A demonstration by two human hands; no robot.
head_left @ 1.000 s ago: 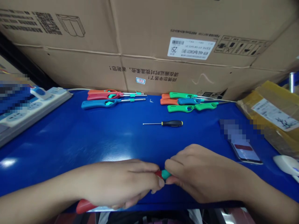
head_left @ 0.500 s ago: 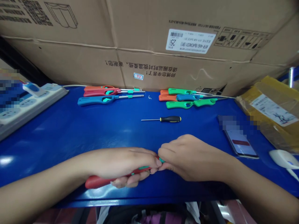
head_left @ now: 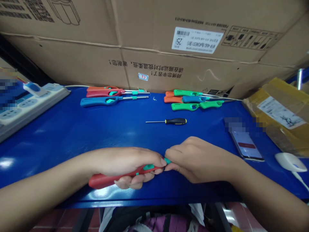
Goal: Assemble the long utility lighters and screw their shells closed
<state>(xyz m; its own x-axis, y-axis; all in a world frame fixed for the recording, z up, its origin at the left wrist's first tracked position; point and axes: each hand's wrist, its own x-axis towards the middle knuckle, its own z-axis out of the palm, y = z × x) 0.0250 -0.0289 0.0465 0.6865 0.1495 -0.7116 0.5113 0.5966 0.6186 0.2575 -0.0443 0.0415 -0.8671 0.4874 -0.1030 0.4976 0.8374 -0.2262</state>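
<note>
A red lighter [head_left: 103,181] with a long handle and a green trigger lies tilted in my left hand [head_left: 123,161], which is closed around it above the front part of the table. My right hand [head_left: 198,161] pinches the lighter's front end, where a green collar shows between the two hands. The rest of that end is hidden by my right fingers. Beyond my hands, a black-and-yellow screwdriver [head_left: 175,121] lies on the blue table [head_left: 108,129], its tip pointing left.
Red, orange and blue lighters [head_left: 98,101] lie at the back left. Green, orange and blue handles [head_left: 184,106] are grouped at the back right. A power strip [head_left: 31,103] stands left; a phone [head_left: 248,148], white mouse [head_left: 291,161] and taped package [head_left: 277,116] are right. Cardboard [head_left: 145,51] rises behind.
Both hands have risen in the view with the red lighter, and more of its handle and green trigger shows. The whole scene has shifted slightly with the camera.
</note>
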